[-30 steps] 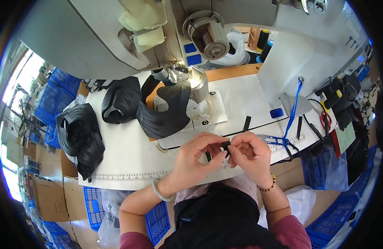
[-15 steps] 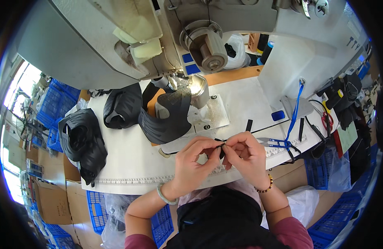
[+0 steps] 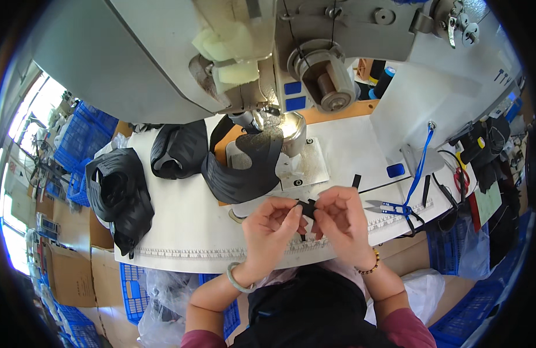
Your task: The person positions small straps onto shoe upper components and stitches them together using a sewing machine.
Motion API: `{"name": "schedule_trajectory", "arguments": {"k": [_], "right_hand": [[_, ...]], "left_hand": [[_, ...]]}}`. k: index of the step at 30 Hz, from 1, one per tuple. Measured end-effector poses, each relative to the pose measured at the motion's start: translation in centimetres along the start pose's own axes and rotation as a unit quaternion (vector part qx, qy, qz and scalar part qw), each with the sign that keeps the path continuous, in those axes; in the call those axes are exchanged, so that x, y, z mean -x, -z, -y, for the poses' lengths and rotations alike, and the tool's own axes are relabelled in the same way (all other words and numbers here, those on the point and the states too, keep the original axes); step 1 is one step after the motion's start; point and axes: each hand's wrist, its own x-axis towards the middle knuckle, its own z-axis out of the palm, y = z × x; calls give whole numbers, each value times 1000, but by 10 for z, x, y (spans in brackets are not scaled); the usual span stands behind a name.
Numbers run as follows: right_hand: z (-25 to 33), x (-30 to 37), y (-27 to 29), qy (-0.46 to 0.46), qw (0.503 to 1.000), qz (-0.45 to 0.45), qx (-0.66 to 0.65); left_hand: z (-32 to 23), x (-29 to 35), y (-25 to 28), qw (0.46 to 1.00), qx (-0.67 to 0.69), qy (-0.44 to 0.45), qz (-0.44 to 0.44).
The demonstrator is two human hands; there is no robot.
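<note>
My left hand (image 3: 273, 229) and my right hand (image 3: 344, 223) meet above the front of the white sewing table (image 3: 186, 223). Between them, pinched by the fingertips of both, is a small black piece (image 3: 308, 208); it may be a buckle or strap end, but its kind is too small to tell. A thin black end hangs below it. Beyond my left hand, a black moulded part with ribbed lines (image 3: 239, 177) lies by the sewing machine's needle area. To the right of my right hand rest thread snips (image 3: 390, 207) with blue handles, tied to a blue cord.
The sewing machine (image 3: 448, 95) looms over the table's far side. Two more black moulded parts (image 3: 178, 151) (image 3: 123, 197) sit at the left. Short black strips (image 3: 426, 191) and red-handled scissors (image 3: 461, 180) lie at the right. A measuring tape (image 3: 192, 254) follows the front edge; blue crates (image 3: 134, 293) stand below.
The small black piece has been turned between my fingertips and shows more of its flat side. My fingers have shifted on it. The whole view has moved slightly.
</note>
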Motion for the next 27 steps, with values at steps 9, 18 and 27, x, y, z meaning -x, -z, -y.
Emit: {"name": "schedule_trajectory", "arguments": {"k": [9, 18, 27], "right_hand": [[26, -26, 26, 100, 922, 206, 311], [18, -32, 25, 260, 862, 192, 391], [17, -23, 9, -57, 986, 151, -37]], "left_hand": [[-18, -5, 20, 993, -37, 55, 97], [-23, -5, 32, 988, 31, 62, 138], [-30, 2, 28, 995, -31, 13, 96]]}}
